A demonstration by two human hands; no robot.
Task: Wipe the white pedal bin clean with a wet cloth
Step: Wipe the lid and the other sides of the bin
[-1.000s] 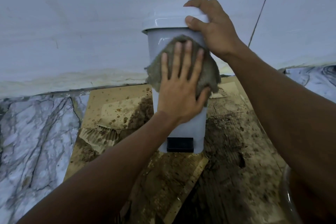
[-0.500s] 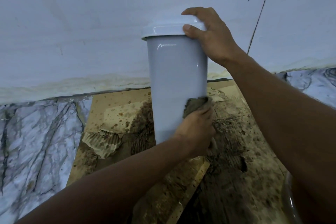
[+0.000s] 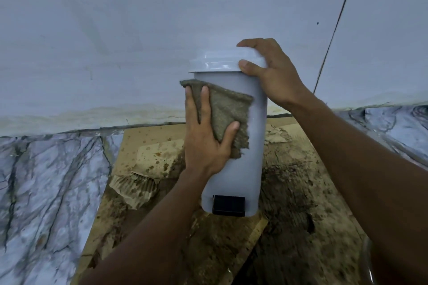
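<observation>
The white pedal bin stands upright on soiled cardboard, its lid closed and its black pedal facing me at the bottom. My left hand presses a grey-brown wet cloth flat against the upper left front of the bin, fingers spread over it. My right hand grips the right edge of the lid, thumb on the rim and fingers over the top.
Dirty, torn cardboard covers the floor under the bin. Marble-patterned floor lies to the left and far right. A pale wall rises right behind the bin. A clear curved object shows at the lower right.
My left hand has swept the cloth from the bin's lower right side up to its upper left front. The pedal is uncovered again. My right hand keeps holding the lid.
</observation>
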